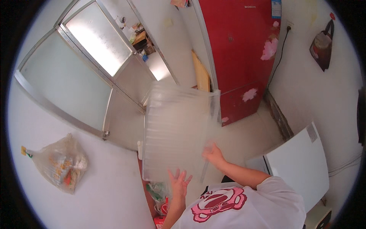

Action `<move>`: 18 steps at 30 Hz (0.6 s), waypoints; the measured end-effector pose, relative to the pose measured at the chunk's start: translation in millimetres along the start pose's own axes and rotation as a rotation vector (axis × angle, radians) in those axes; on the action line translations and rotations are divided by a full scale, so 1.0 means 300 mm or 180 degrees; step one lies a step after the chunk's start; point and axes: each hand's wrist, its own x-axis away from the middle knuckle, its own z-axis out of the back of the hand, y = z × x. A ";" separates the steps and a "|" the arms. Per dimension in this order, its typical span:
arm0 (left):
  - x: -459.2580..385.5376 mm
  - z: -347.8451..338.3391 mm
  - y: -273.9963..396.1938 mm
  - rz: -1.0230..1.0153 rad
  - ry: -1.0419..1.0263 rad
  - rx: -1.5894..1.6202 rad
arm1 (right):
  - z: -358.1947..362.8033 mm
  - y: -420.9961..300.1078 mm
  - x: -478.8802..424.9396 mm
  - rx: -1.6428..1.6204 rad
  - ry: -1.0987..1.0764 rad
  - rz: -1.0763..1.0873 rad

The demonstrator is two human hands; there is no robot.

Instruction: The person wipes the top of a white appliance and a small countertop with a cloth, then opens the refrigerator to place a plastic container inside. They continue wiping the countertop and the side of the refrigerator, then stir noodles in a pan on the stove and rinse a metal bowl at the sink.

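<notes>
A large clear plastic panel or drawer point(177, 131), ribbed and blurred by motion, is held up before me. Its exact form is hard to make out, since the floor and door show through it. At its right edge, my right hand point(213, 154) grips it with bent fingers. My left hand point(180, 181) is at the lower edge with fingers spread; whether it touches the plastic cannot be told. Beyond the upper right corner stands a tall red refrigerator point(240, 51) with pink flower patterns.
A white cabinet or appliance point(297, 163) stands at right. Left are frosted-glass doors point(68, 77) and a hanging plastic bag point(63, 167). Below my left hand lie a bag point(158, 194) and a red box point(159, 221). A wooden board point(201, 73) leans beside the refrigerator.
</notes>
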 end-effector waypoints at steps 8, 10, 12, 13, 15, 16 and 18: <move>-0.108 0.029 0.023 0.0050 0.0367 0.1565 | 0.154 -0.501 -0.445 0.1571 -0.0042 0.1259; -0.095 0.075 0.037 -0.0004 0.0448 0.1476 | 0.263 -0.674 -0.691 0.1893 0.1574 0.1892; -0.107 0.106 0.071 -0.0067 0.0461 0.1457 | 0.364 -0.800 -0.889 0.1900 0.2543 0.1771; -0.105 0.117 0.092 -0.0086 0.0488 0.1503 | 0.366 -0.858 -0.941 0.1918 0.2676 0.1506; -0.133 0.172 0.116 -0.0130 0.0626 0.1411 | 0.347 -0.935 -1.014 0.1948 0.2893 0.0934; -0.151 0.214 0.132 -0.0157 0.0736 0.1273 | 0.323 -0.953 -1.046 0.1860 0.2985 0.0746; -0.199 0.273 0.190 -0.0214 0.0892 0.1081 | 0.285 -0.976 -1.083 0.1518 0.3196 0.0419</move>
